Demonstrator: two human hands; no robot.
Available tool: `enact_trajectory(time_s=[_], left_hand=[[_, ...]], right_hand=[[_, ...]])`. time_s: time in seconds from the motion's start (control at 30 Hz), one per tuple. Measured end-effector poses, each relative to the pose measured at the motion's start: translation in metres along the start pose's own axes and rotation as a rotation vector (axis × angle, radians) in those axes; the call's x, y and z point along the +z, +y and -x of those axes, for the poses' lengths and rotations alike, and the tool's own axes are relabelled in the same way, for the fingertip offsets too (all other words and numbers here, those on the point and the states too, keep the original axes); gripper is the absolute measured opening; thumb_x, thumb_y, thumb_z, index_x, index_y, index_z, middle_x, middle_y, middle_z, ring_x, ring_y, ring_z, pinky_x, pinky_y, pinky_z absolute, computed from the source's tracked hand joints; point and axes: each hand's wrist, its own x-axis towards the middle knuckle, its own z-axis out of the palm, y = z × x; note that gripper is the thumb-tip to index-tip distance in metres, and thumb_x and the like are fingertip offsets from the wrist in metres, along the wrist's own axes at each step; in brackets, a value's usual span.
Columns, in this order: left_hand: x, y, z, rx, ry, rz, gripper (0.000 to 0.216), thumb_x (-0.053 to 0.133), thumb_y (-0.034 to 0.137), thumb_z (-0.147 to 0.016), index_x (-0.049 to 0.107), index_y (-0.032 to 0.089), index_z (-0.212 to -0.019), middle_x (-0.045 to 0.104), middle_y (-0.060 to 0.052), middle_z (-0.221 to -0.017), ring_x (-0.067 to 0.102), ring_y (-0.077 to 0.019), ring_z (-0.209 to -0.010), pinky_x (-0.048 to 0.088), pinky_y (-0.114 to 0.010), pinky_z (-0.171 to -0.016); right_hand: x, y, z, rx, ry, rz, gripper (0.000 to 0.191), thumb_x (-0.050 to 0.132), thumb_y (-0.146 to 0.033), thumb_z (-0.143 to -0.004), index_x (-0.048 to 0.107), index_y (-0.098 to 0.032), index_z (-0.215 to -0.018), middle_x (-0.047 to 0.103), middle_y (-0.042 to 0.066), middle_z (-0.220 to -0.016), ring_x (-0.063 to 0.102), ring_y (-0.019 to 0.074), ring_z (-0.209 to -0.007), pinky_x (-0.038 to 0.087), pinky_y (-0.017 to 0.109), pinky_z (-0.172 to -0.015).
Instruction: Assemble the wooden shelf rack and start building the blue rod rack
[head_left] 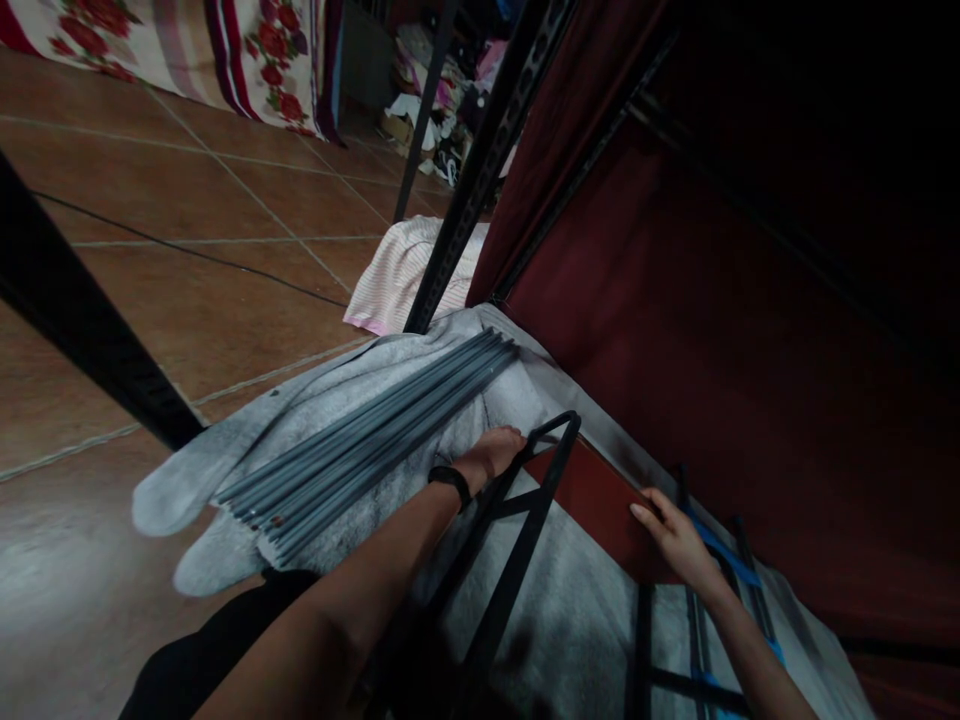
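Note:
My left hand [491, 455], with a black band at the wrist, is closed round the upper end of a black metal frame [529, 535]; the frame partly hides its fingers. The frame has two long bars joined by a bent end and a crosspiece. At the right, my right hand [675, 535] grips the edge of a flat reddish-brown board [589, 495], thumb on its face. The board lies beyond the frame, which covers part of its left end. Beside my left forearm, a bundle of grey rods [367, 440] rests on a grey plush blanket [292, 420].
Black perforated metal posts [469, 165] rise around the blanket. Dark red cloth [645, 290] hangs along the right. Black bars with blue parts [724, 550] lie by my right arm. A thin cable [187, 245] crosses the tiled floor [247, 200]. A striped cloth [390, 270] lies behind.

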Motion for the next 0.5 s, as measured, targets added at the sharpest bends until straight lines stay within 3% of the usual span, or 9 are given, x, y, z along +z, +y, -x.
enact_trajectory(time_s=[0.3, 0.5], left_hand=[[-0.001, 0.0021, -0.0034, -0.006, -0.031, -0.037, 0.018, 0.055, 0.007, -0.082, 0.073, 0.013, -0.08, 0.071, -0.012, -0.09, 0.067, -0.0208, -0.092, 0.051, -0.028, -0.09], [0.0004, 0.0061, -0.0008, -0.06, 0.008, -0.011, 0.022, 0.049, 0.009, -0.088, 0.071, 0.013, -0.092, 0.071, -0.01, -0.096, 0.067, -0.0175, -0.088, 0.051, -0.025, -0.084]], right_hand=[[0.0012, -0.0046, 0.0022, -0.037, 0.036, -0.011, 0.039, 0.056, -0.059, -0.09, 0.064, -0.024, -0.103, 0.071, 0.004, -0.092, 0.066, 0.0231, -0.087, 0.054, 0.03, -0.075], [0.0008, -0.0041, 0.0031, -0.027, 0.02, -0.034, 0.039, 0.058, -0.061, -0.089, 0.064, -0.024, -0.1, 0.071, 0.003, -0.089, 0.066, 0.0229, -0.084, 0.053, 0.029, -0.073]])
